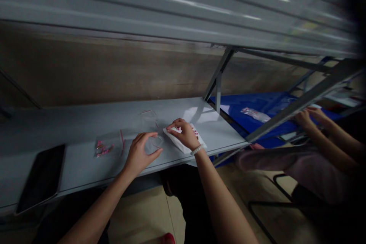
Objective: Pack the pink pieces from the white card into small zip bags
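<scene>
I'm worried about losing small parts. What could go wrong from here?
The right hand is at the white item bearing small pink pieces; a bump might scatter them, perhaps over the table's nearby front edge.

The dark tablet also lies at that edge, so a knock could send it off.

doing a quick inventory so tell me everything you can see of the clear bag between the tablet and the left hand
The bag is small, looks like clear plastic, and has a red strip along its right edge. Pink and brownish bits are gathered mostly in its left part. It lies on the grey table, between the tablet and the left hand, with neither hand touching it. Whether it is sealed I cannot tell.
</scene>
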Action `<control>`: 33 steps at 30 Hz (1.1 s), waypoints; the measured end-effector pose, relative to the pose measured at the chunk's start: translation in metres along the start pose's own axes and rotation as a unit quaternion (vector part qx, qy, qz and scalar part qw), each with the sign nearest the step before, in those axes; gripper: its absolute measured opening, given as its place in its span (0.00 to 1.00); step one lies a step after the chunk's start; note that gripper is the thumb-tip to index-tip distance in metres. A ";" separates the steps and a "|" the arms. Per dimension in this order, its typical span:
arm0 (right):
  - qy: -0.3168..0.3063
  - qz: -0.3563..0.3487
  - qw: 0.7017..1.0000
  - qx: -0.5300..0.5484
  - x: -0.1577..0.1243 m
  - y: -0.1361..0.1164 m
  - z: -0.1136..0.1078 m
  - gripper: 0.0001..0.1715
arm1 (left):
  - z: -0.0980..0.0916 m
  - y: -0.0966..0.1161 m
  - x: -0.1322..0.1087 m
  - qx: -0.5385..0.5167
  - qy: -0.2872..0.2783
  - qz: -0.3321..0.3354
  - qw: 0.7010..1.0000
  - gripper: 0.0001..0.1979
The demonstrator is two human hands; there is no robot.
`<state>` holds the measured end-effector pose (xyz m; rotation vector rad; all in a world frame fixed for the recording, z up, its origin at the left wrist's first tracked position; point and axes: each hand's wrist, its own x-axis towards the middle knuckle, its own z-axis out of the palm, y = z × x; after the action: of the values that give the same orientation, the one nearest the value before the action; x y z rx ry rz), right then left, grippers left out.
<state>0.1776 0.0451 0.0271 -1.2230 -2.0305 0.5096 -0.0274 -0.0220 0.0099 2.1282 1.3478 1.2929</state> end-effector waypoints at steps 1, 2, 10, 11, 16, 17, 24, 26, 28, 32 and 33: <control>-0.002 -0.023 0.998 0.055 -0.004 -0.010 0.001 0.05 | 0.001 -0.001 0.000 0.001 0.004 -0.002 1.000 0.20; -0.006 -0.041 0.994 0.098 -0.007 -0.019 0.002 0.06 | 0.001 -0.001 0.000 0.001 0.007 -0.002 1.000 0.20; -0.049 -0.085 0.966 0.237 -0.006 -0.035 0.010 0.08 | 0.004 -0.002 -0.002 -0.009 0.012 -0.001 1.000 0.21; -0.028 -0.076 0.966 0.245 -0.003 -0.027 0.006 0.10 | 0.003 -0.002 -0.002 -0.012 0.010 -0.002 1.000 0.21; 0.100 0.075 0.992 -0.025 0.015 0.026 -0.020 0.08 | 0.001 0.000 -0.001 -0.021 0.007 -0.002 1.000 0.21; 0.087 0.110 0.984 -0.106 0.017 0.034 -0.022 0.07 | 0.000 0.000 -0.001 -0.022 0.009 -0.002 1.000 0.21; -0.013 0.171 0.937 -0.304 0.011 0.046 -0.008 0.09 | -0.001 0.001 -0.002 -0.012 0.013 0.001 1.000 0.20; -0.017 0.182 0.931 -0.316 0.010 0.044 -0.005 0.09 | -0.001 0.001 -0.003 -0.010 0.011 0.001 1.000 0.20; -0.021 0.193 0.928 -0.319 0.011 0.045 -0.005 0.09 | -0.001 0.001 -0.003 -0.010 0.011 0.000 1.000 0.20; -0.011 0.190 0.936 -0.297 0.011 0.042 -0.009 0.06 | 0.000 0.000 -0.002 -0.006 0.009 0.004 1.000 0.20; -0.003 0.182 0.943 -0.278 0.010 0.038 -0.011 0.05 | 0.000 0.000 -0.002 -0.005 0.010 0.004 1.000 0.20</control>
<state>0.2052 0.0722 0.0137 -1.9575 -2.0244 0.0929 -0.0278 -0.0238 0.0091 2.1224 1.3383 1.3238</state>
